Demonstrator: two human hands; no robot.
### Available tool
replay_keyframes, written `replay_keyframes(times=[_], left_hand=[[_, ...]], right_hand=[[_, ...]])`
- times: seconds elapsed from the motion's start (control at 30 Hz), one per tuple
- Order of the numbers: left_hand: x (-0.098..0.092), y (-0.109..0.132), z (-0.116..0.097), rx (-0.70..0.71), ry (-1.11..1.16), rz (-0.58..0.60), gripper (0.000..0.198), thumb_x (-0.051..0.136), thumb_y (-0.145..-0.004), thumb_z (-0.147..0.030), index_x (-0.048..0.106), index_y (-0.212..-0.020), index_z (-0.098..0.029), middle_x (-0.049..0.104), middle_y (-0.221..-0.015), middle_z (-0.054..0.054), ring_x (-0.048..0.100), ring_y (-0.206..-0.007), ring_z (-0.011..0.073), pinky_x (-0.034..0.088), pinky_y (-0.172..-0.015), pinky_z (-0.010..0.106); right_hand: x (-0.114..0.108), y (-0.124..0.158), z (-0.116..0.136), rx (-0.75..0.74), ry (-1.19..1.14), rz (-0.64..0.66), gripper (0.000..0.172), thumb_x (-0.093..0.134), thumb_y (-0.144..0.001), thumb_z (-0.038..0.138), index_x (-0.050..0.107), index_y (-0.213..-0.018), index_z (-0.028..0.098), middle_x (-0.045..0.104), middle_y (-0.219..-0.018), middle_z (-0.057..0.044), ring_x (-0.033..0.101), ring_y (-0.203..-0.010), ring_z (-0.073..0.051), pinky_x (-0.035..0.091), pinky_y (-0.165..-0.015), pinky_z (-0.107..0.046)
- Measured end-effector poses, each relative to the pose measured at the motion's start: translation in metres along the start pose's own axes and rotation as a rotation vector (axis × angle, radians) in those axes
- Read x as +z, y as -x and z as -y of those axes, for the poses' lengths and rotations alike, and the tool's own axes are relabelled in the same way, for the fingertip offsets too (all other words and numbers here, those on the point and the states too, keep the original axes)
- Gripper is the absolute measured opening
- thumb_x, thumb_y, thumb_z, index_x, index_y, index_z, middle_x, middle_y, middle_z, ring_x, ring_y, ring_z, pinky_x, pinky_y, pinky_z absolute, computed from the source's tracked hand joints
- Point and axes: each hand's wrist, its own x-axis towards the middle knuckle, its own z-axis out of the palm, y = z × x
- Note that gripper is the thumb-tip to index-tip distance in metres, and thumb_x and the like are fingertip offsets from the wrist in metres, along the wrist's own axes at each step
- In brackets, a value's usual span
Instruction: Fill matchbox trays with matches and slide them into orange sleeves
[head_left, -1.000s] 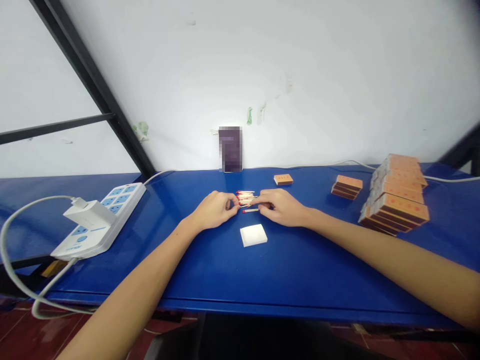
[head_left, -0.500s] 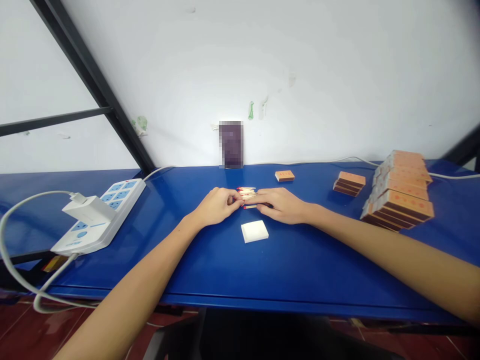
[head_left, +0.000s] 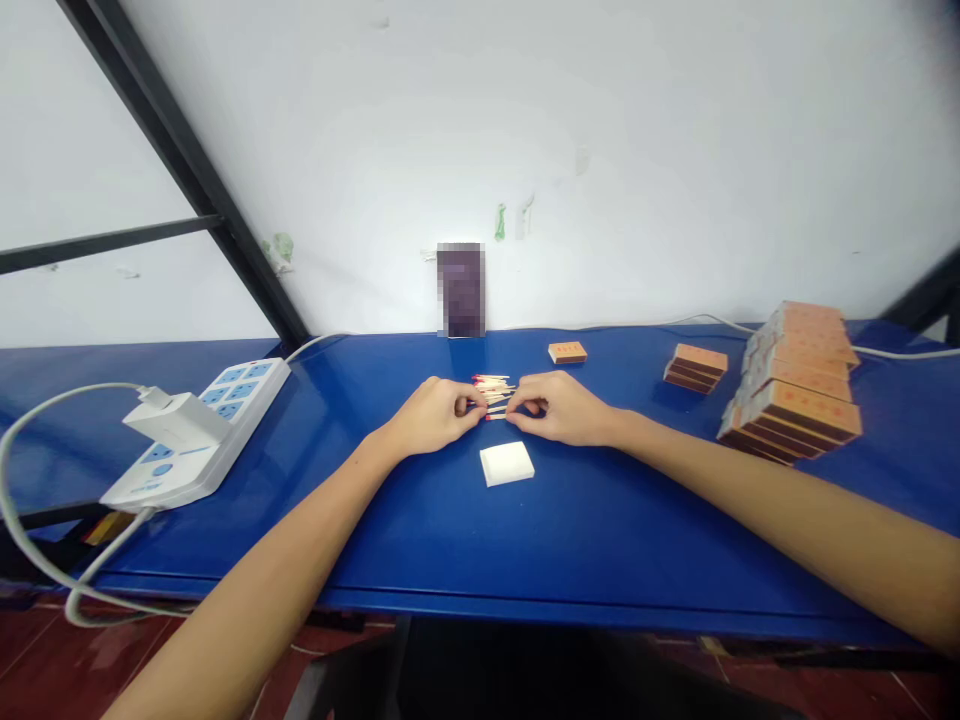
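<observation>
Several red-tipped matches [head_left: 493, 386] lie in a loose pile on the blue table [head_left: 450, 530]. At the pile's left side, my left hand [head_left: 439, 413] has its thumb and forefinger pinched at the match heads. My right hand [head_left: 559, 408] curls in from the right, its thumb and forefinger at the plain ends of the lower matches. Both hands seem to grip matches near the front of the pile. Just in front of them lies a small white tray-like piece [head_left: 508, 463], touched by neither hand.
An orange matchbox [head_left: 567, 352] lies behind my right hand. A short stack of matchboxes [head_left: 696, 368] and a large stack [head_left: 802, 390] stand to the right. On the left is a power strip [head_left: 247, 385] with a charger and cable. A pixelated dark object [head_left: 466, 290] leans against the wall.
My right hand has drawn its fingers back from over the matches and curled them into a pinch at the right ends. My left hand has barely moved.
</observation>
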Motion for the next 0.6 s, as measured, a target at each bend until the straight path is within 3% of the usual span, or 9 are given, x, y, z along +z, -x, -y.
replay_keyframes(times=[0.2, 0.6], left_hand=[[-0.0012, 0.0012, -0.0017, 0.019, 0.002, 0.029, 0.02, 0.058, -0.083, -0.019, 0.074, -0.094, -0.018, 0.053, -0.056, -0.006, 0.046, -0.05, 0.008, 0.034, -0.055, 0.022], [-0.0032, 0.0021, -0.0027, 0.038, -0.019, 0.012, 0.018, 0.057, -0.079, -0.014, 0.072, -0.089, -0.017, 0.049, -0.053, -0.007, 0.043, -0.048, 0.0074, 0.034, -0.055, 0.022]], right_hand=[[0.0005, 0.0013, -0.0006, -0.054, 0.007, -0.018, 0.012, 0.062, -0.084, 0.022, 0.073, -0.082, 0.018, 0.052, -0.063, 0.003, 0.045, -0.058, -0.01, 0.032, -0.059, -0.025], [0.0011, 0.0014, -0.0019, -0.046, 0.059, 0.001, 0.022, 0.06, -0.088, 0.023, 0.075, -0.102, 0.019, 0.056, -0.068, 0.001, 0.047, -0.06, -0.011, 0.031, -0.06, -0.025]])
